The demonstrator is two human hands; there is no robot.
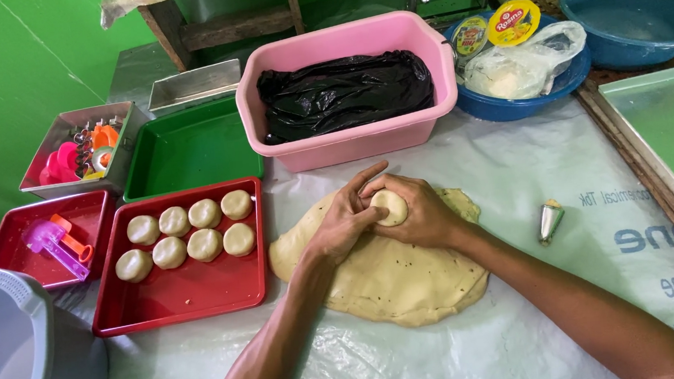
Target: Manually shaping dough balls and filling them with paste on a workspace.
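Both my hands meet over a flattened sheet of pale dough (395,279) on a plastic-covered table. My right hand (422,214) cups a small round dough ball (392,206). The fingers of my left hand (344,218) press against that ball from the left side. Left of the dough sheet, a red tray (179,299) holds several round dough pieces (185,235) in two rows.
A pink tub (349,143) lined with a black bag stands behind the dough. A green tray (189,154), a metal box of cutters (78,153), a second red tray (20,236), blue bowls (641,12), a metal piping tip (550,220) and a grey bucket (21,368) surround the work area.
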